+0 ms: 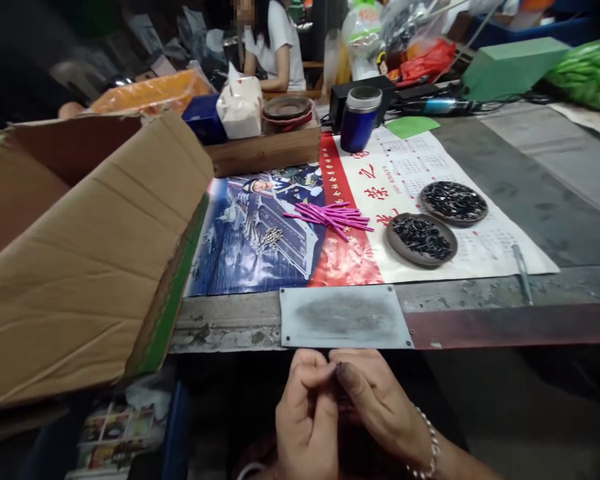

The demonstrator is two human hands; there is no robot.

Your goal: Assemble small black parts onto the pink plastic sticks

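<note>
My left hand [307, 417] and my right hand [380, 407] meet just below the table's front edge. Both are closed, fingertips pressed together, and whatever they pinch is too small or hidden to make out. A chain bracelet [433, 440] circles my right wrist. Beyond them a grey metal plate [347, 317] is fixed at the table edge. Pink sticks [333, 217] lie in a loose pile on a printed calendar sheet [260, 273], beside a small heap of silvery beads [271, 237]. Two round dishes, a nearer dish [423, 261] and a farther dish [455, 220], hold small dark pieces.
A large open cardboard box [95, 253] takes up the left side. Behind the sheet stand a wooden tray [270, 152], a tissue pack [240, 110] and a blue jar [357, 127]. A thin metal tool [523, 273] lies at right. A person [280, 53] sits across the table.
</note>
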